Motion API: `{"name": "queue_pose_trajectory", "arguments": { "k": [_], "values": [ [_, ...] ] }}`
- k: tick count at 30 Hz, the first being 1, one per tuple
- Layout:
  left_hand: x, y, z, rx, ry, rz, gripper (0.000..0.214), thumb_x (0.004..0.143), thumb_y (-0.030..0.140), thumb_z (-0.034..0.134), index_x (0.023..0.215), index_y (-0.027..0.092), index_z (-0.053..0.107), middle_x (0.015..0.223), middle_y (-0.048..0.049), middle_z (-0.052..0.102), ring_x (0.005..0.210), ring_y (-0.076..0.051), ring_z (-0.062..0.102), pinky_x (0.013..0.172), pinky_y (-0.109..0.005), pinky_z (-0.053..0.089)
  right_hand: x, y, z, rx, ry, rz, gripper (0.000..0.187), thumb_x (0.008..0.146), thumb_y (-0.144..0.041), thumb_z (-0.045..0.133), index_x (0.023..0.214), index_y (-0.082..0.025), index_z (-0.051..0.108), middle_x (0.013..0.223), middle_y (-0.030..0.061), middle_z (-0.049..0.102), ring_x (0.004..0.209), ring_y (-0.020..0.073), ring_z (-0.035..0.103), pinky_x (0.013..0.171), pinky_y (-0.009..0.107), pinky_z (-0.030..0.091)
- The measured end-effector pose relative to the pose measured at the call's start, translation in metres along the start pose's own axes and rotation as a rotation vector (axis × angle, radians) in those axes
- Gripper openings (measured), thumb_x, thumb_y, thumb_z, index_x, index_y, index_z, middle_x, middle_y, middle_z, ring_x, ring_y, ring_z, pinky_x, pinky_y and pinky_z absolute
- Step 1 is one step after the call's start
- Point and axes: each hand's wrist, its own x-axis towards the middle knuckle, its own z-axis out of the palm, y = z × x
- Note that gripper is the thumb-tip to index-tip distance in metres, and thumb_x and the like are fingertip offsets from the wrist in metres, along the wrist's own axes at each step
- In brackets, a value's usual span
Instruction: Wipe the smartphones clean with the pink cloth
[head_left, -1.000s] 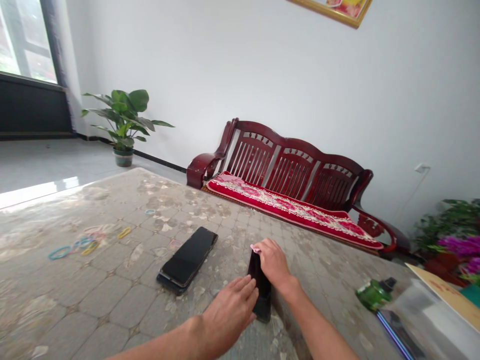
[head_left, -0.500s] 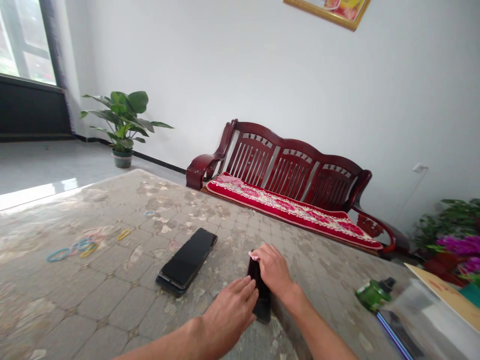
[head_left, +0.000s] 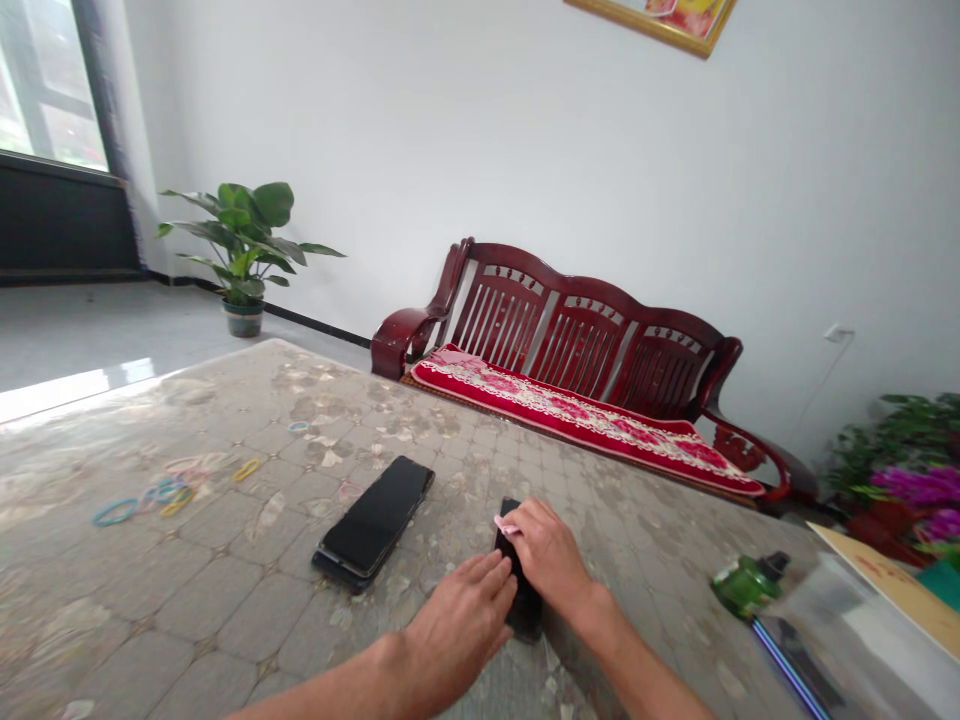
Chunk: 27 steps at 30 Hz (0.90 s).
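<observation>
A black phone lies flat on the patterned table near its front edge. My left hand rests flat against the phone's left side, fingers stretched out. My right hand lies on top of the phone with fingers curled, pinching a small pink thing at its fingertips; what the pink thing is, I cannot tell. A second black phone lies to the left, apart from both hands.
Several coloured rubber bands are scattered at the table's left. A green bottle lies on its side at the right by a clear bag. Behind the table stand a wooden bench and a potted plant.
My right hand has slid a little nearer along the phone, uncovering its far end. The left hand and the other phone have stayed put.
</observation>
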Motion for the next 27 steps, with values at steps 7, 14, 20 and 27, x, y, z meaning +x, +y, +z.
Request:
{"name": "queue_pose_trajectory", "arguments": {
  "k": [7,14,20,27],
  "values": [
    [-0.002,-0.001,0.0,-0.019,-0.003,0.001,0.039,0.096,0.034,0.057,0.127,0.01,0.059,0.135,-0.0166,0.06,0.129,-0.03,0.052,0.112,-0.04,0.038,0.02,0.007,0.01,-0.109,0.036,0.024,0.024,0.097,-0.011,0.047,0.083,-0.022,0.063,0.086,0.0028,0.063,0.083,0.0179,0.057,0.079,0.028,0.043],
    [-0.001,-0.001,0.001,-0.002,-0.002,0.001,0.04,0.097,0.035,0.056,0.128,0.009,0.058,0.135,-0.0175,0.06,0.128,-0.03,0.053,0.112,-0.041,0.037,-0.009,0.004,-0.003,0.008,-0.013,-0.115,0.022,0.097,-0.011,0.046,0.085,-0.022,0.061,0.088,0.0021,0.062,0.087,0.0177,0.056,0.077,0.028,0.043],
    [-0.002,-0.002,0.001,-0.032,0.003,0.011,0.039,0.098,0.034,0.054,0.128,0.009,0.059,0.134,-0.019,0.061,0.129,-0.031,0.053,0.112,-0.043,0.038,0.009,0.022,0.004,-0.046,0.015,-0.012,0.025,0.099,-0.013,0.042,0.088,-0.021,0.063,0.089,0.0042,0.063,0.087,0.0189,0.058,0.081,0.03,0.046],
    [-0.002,-0.003,0.006,-0.053,0.015,-0.001,0.041,0.096,0.033,0.057,0.131,0.01,0.057,0.136,-0.0188,0.059,0.131,-0.031,0.051,0.112,-0.044,0.038,-0.004,0.019,-0.003,-0.018,0.014,-0.006,0.027,0.099,-0.015,0.042,0.083,-0.022,0.062,0.085,0.0032,0.062,0.084,0.0181,0.058,0.077,0.029,0.045]
  ]
}}
